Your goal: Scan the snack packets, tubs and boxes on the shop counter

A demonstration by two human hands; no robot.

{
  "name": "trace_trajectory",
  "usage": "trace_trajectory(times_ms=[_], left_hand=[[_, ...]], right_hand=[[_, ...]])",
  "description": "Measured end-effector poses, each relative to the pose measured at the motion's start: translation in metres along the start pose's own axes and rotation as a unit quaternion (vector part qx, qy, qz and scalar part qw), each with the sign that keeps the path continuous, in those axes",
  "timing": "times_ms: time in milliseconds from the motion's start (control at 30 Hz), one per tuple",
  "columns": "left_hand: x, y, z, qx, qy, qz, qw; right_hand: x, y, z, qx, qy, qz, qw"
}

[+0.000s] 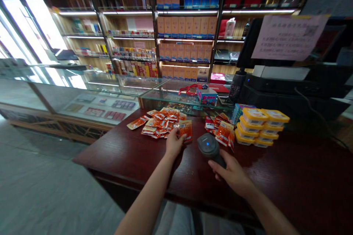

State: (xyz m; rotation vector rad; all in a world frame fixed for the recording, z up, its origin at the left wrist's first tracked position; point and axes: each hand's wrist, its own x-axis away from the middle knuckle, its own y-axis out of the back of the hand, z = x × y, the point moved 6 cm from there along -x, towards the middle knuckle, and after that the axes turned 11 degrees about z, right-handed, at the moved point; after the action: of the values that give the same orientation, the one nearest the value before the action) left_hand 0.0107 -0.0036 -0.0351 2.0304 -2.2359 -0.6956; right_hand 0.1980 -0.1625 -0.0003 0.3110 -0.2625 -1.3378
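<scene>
My left hand point(174, 144) is closed on an orange snack packet point(185, 130), held up with its printed back towards me. Just behind and left of it lies a loose pile of similar orange packets point(160, 122) on the dark wooden counter. In my right hand point(230, 170) is a grey barcode scanner point(209, 145), its handle gripped and a small blue light showing on top. The scanner's head points towards the packet, a short gap apart. A second, smaller heap of orange and red packets point(224, 132) lies beyond the scanner.
Yellow-lidded plastic tubs point(252, 126) stand stacked on the right of the counter point(124, 154). Behind them is a monitor point(249, 44) with a pink paper sheet point(289, 38). A glass display case point(154, 93) borders the far edge, holding a small colourful box point(206, 96) on top.
</scene>
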Motion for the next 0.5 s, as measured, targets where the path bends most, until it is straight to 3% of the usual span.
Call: trace_trajectory(times_ms=[67, 133, 333, 500], left_hand=[[0.001, 0.001, 0.000, -0.008, 0.002, -0.004, 1.000], [0.001, 0.002, 0.000, -0.029, 0.000, -0.006, 1.000], [0.001, 0.002, -0.002, -0.074, -0.012, -0.007, 0.997], [0.003, 0.000, -0.005, -0.038, -0.018, 0.004, 0.999]], right_hand=[[-0.004, -0.016, 0.000, -0.151, -0.002, 0.015, 0.988], [-0.006, -0.027, 0.003, -0.223, -0.008, 0.006, 0.975], [-0.007, -0.039, 0.007, -0.260, -0.023, -0.055, 0.964], [-0.008, -0.039, 0.001, -0.288, -0.030, -0.063, 0.955]])
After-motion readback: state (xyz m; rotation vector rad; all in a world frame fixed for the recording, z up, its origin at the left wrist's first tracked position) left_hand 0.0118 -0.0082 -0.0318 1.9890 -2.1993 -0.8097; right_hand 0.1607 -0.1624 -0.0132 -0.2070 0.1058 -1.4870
